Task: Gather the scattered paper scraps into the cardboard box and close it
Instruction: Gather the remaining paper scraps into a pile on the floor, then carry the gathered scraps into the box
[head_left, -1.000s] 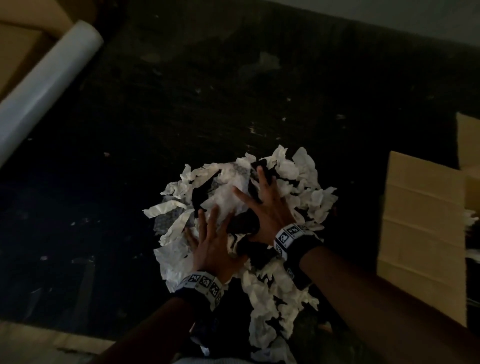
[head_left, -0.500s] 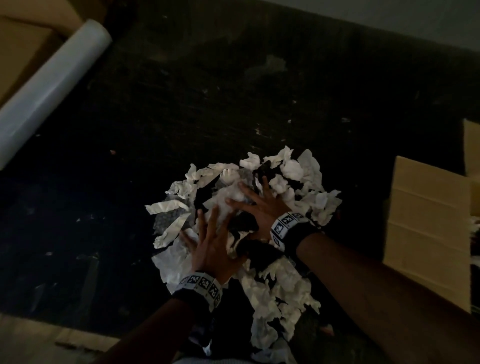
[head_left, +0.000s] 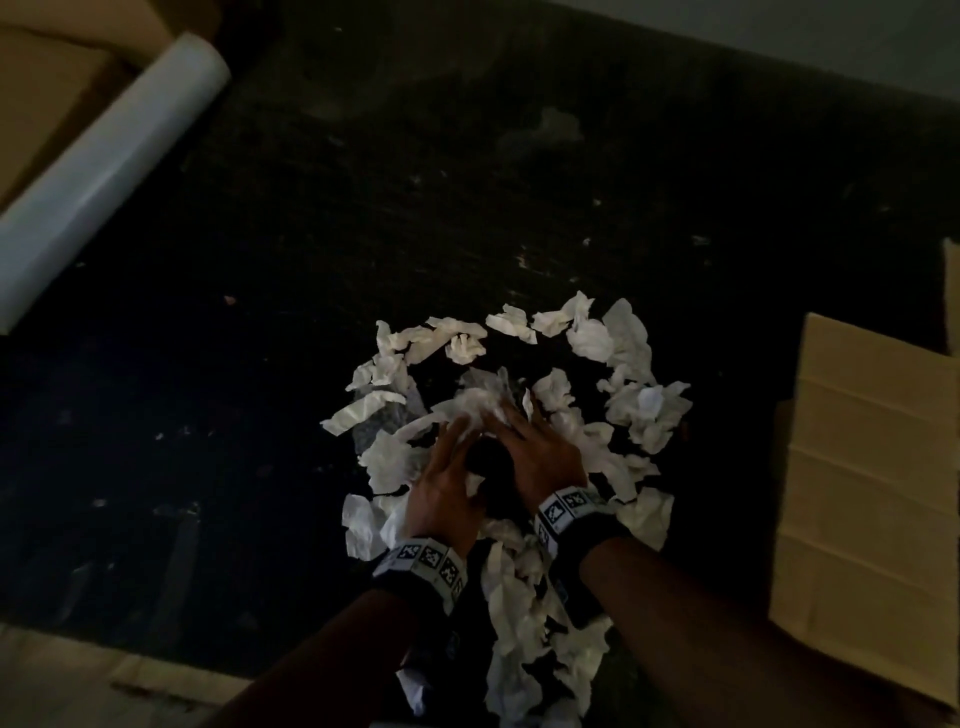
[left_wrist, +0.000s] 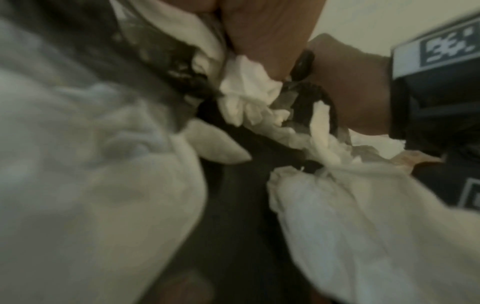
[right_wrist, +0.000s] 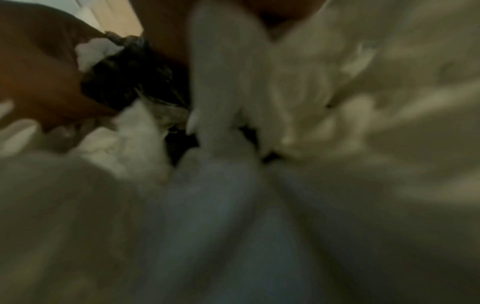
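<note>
A heap of crumpled white and dark paper scraps lies on the dark floor mat. My left hand and right hand sit close together in the middle of the heap, cupped around a clump of scraps with their fingertips buried in it. The left wrist view shows bunched white paper under my left hand's fingers, with the right hand just beside it. The right wrist view is blurred and filled with scraps. The cardboard box stands at the right edge, its inside hidden.
A white roll lies at the upper left beside tan cardboard. More cardboard lies along the near left edge. Small paper flecks dot the mat around the heap.
Both hands have drawn together from a spread, flat pose and now close on a clump at the heap's centre. The scraps around them have spread into a loose ring.
</note>
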